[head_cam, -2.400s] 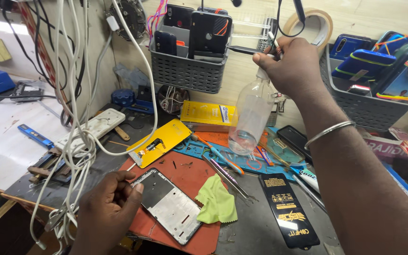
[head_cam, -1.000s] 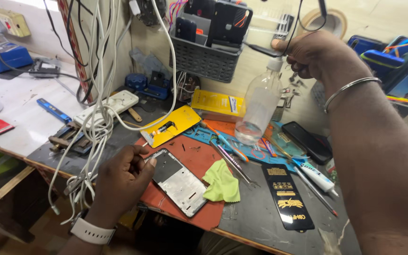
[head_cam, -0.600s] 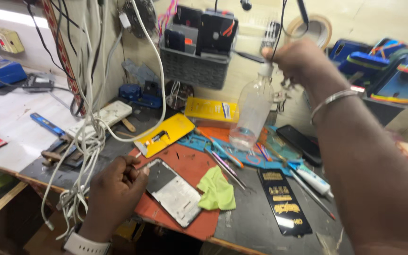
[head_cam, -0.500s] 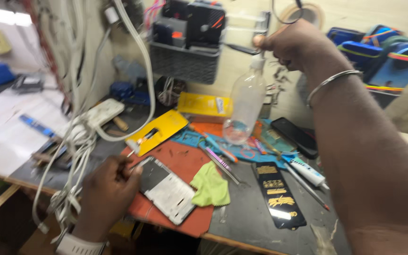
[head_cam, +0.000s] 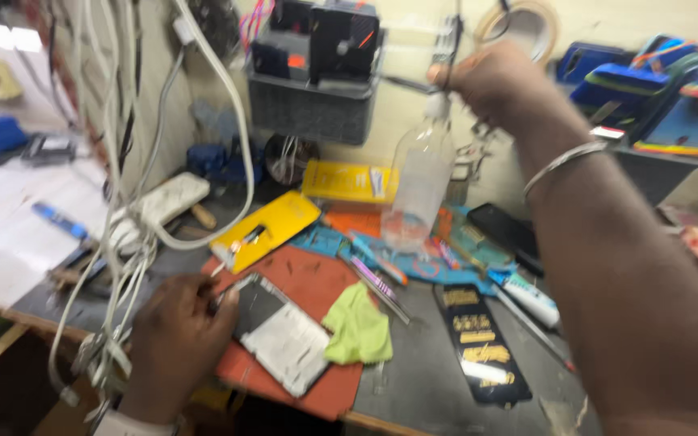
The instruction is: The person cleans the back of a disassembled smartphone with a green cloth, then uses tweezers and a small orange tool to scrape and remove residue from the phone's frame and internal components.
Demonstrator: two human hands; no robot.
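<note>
Right hand (head_cam: 490, 81) clenched on bottle (head_cam: 420, 182) neck, bottle hanging upright. Left hand (head_cam: 175, 339) seemingly pinches phone frame (head_cam: 280, 335), at bottle's 7 o'clock.

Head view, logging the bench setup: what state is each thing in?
Clear bottle: upright, gripped at its top by the right hand.
Phone frame: flat on the red mat, steadied by the left hand.
Green cloth: crumpled.
White cables: hanging, tangled.
</note>
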